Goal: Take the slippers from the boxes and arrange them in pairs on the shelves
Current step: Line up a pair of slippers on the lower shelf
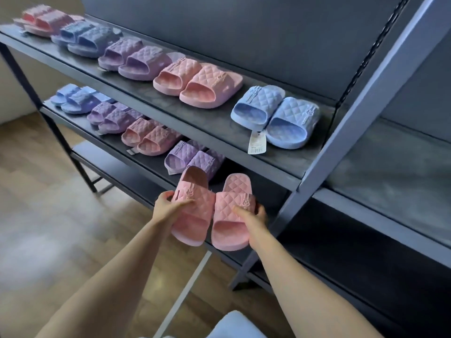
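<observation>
I hold two pink quilted slippers side by side in front of the second shelf (156,172). My left hand (168,203) grips the left pink slipper (192,215) by its strap. My right hand (251,215) grips the right pink slipper (230,223) the same way. Their toes point toward the shelf, just right of a purple pair (192,159). The second shelf also carries a pink pair (148,137), a purple pair (112,117) and a blue pair (73,98). No box is in view.
The top shelf (280,162) holds several pairs: blue (275,118), pink (197,84), purple (134,59), blue (83,40) and red-pink (44,20). A grey upright post (341,132) stands at the right, with another shelving bay (390,172) beyond it. Wooden floor (48,215) lies below.
</observation>
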